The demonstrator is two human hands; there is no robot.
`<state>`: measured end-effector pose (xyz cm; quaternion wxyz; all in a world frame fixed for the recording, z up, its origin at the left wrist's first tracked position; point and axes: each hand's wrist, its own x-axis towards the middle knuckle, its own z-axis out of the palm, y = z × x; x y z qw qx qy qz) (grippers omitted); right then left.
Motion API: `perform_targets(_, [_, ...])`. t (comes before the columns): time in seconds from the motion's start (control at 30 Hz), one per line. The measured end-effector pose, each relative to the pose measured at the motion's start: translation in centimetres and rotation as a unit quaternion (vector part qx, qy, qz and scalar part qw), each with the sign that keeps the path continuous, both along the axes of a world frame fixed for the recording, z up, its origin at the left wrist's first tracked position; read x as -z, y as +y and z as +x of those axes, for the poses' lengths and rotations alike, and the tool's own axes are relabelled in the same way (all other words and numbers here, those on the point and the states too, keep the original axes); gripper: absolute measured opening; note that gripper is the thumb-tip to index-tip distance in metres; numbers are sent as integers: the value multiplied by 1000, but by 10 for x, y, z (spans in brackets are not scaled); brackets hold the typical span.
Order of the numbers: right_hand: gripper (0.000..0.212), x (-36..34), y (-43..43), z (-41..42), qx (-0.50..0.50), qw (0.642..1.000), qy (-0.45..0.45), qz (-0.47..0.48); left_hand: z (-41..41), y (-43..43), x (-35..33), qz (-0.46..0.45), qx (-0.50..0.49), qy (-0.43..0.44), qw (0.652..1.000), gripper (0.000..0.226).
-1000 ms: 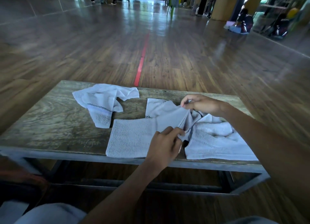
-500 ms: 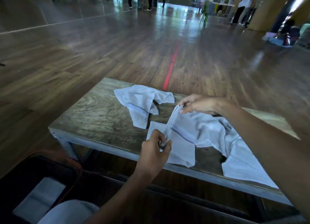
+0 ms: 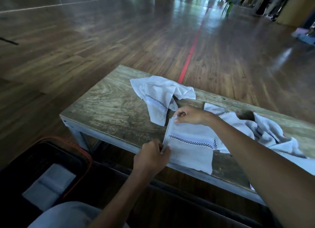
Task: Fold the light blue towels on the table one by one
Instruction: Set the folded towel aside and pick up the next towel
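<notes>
A folded light blue towel [image 3: 190, 149] with a dark checkered stripe lies at the near edge of the wooden table [image 3: 109, 111]. My left hand [image 3: 151, 157] pinches its near left corner. My right hand [image 3: 189, 115] pinches the far left corner, so the stacked left edge runs taut between both hands. A crumpled light blue towel [image 3: 156, 94] lies just beyond my right hand. More rumpled towel cloth [image 3: 265, 132] sits to the right, partly hidden behind my right forearm.
A dark basket [image 3: 42, 166] with an orange rim stands on the floor at the lower left, holding a folded pale towel [image 3: 49, 183]. A red line [image 3: 189, 57] runs across the wooden floor beyond the table. People stand far off at the top right.
The view has swung left, bringing the basket in. The towel went from spread flat to folded over, and both hands have carried its left edge toward the table's near left.
</notes>
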<state>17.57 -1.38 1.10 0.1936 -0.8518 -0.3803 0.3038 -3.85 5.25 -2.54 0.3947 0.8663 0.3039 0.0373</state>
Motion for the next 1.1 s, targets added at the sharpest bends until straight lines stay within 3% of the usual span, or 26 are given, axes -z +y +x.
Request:
perform_targets(0.1, [40,5,1,0,-24,998,-41,-43,-2,1,-5,71,12,32,997,34])
perform_targets(0.17, [50,4,5,-1,-55,990,-84,-95,-3,1,-6,66,23,41,997,34])
perform_targets(0.33, [52,-4,10,-3,-69,985,-61,-143,-2,4,-4,-40,24,21,999,21])
perform_targets(0.43, [48,-10,10,-4,-65,983,-67,-159,-3,7,-2,-103,5,14,995,27])
perform_targets(0.6, [48,-22,-3,-7,-25,994,-26,-107,-5,7,-2,-167,-30,9,985,33])
perform_targets(0.73, [35,-37,-23,-10,7,998,14,-56,-5,9,-7,-189,-48,-9,981,26])
perform_targets(0.93, [17,-29,-39,-12,44,998,-8,31,-5,-4,-7,-178,-93,-43,979,22])
perform_targets(1.1, [35,-17,-20,-16,40,999,-3,-31,-9,-6,-1,-208,-149,-71,964,16])
